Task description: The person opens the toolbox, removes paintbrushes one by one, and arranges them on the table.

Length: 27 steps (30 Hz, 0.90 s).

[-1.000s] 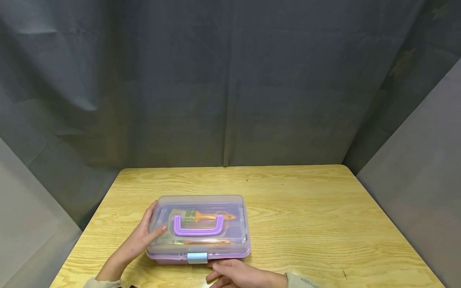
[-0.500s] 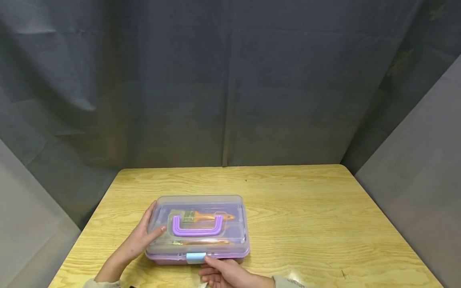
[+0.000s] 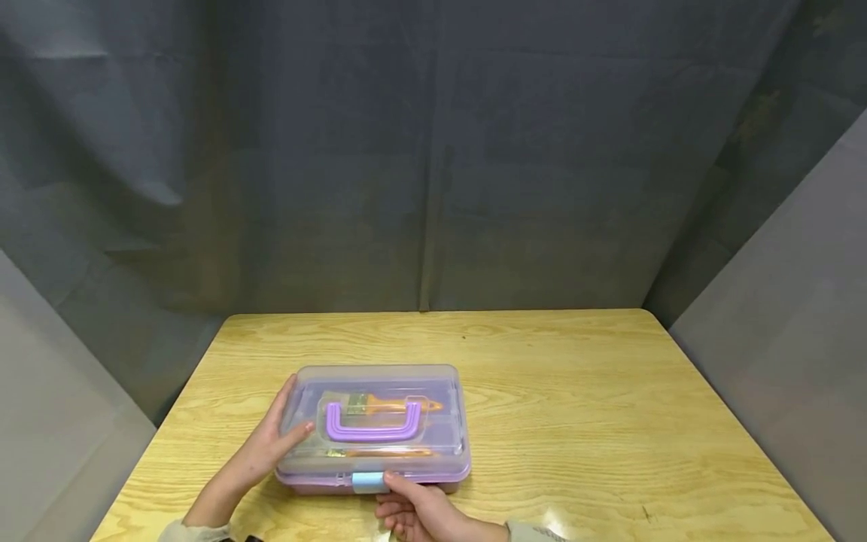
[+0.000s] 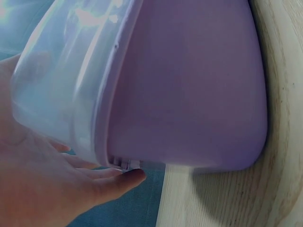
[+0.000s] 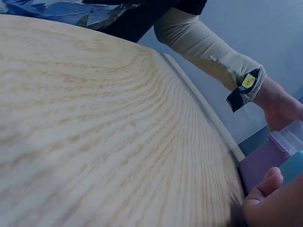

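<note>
Since a second ago, the right hand [image 3: 436, 513] has slid left, its thumb now on the right end of the blue latch [image 3: 366, 482]; its other fingers curl beneath, and whether they pinch the latch I cannot tell. Extended fingers of the left hand [image 3: 260, 450] rest against the lid's left end. Between both hands, the lilac box [image 4: 189, 85] sits closed on the table [image 3: 576, 414]. Its clear lid [image 3: 443, 433] blurs two brushes [image 3: 389, 406]; the right wrist view cuts the box off.
</note>
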Available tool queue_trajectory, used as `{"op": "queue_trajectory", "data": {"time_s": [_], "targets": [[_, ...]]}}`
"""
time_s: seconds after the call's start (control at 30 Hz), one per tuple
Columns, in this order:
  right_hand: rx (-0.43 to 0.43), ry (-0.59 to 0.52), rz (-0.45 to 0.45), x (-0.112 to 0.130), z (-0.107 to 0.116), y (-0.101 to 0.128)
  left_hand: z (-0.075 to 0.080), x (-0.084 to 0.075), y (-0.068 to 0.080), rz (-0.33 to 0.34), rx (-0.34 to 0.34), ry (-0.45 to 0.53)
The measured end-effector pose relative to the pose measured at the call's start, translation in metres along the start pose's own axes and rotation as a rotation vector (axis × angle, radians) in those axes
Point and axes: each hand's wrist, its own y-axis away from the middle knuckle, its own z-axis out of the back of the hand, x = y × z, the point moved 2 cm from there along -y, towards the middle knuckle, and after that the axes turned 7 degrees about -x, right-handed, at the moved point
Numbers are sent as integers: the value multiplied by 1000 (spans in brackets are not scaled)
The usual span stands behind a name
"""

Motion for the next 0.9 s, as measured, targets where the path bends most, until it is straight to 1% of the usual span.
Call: {"op": "queue_trajectory", "data": {"time_s": [0.07, 0.2, 0.4, 0.7, 0.9], "targets": [[-6, 21, 4, 0, 1, 0, -1, 0, 0, -9, -5, -1], [-6, 43, 6, 0, 2, 1, -1, 0, 0, -6, -6, -1], [2, 50, 12, 0, 2, 0, 0, 0, 0, 1, -6, -25], [4, 47, 17, 2, 4, 0, -1, -1, -1, 11, 2, -25], [30, 55, 20, 4, 2, 2, 0, 0, 0, 4, -4, -21]]}}
